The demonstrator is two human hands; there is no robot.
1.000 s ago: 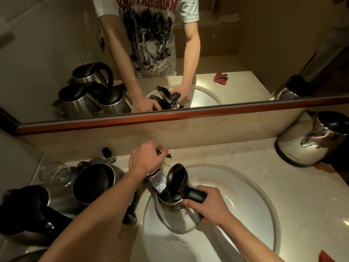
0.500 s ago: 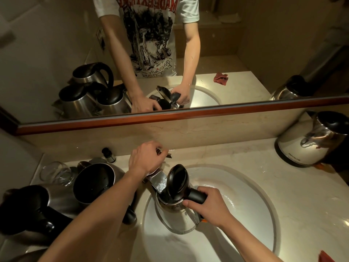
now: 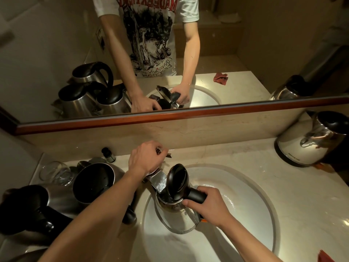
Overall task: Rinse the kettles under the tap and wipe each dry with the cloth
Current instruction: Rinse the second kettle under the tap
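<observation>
Right hand (image 3: 208, 206) at 5 o'clock, fingers curled round the black handle of a steel kettle with a raised black lid (image 3: 174, 208), held upright over the round white basin (image 3: 251, 210) beneath the chrome tap spout (image 3: 157, 181). Left hand (image 3: 146, 157) at 12 o'clock, forearm stretched diagonally, fingers bent over the tap lever. Two more steel kettles (image 3: 90, 184) crowded at 9 o'clock on the beige marble surface (image 3: 294, 195); another steel kettle (image 3: 309, 144) at 2 o'clock. Red cloth (image 3: 325, 257) at 4 o'clock corner.

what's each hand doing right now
Left hand: closed grip on the tap handle.
Right hand: closed grip on the handle of the open kettle, held in the sink under the spout.
</observation>
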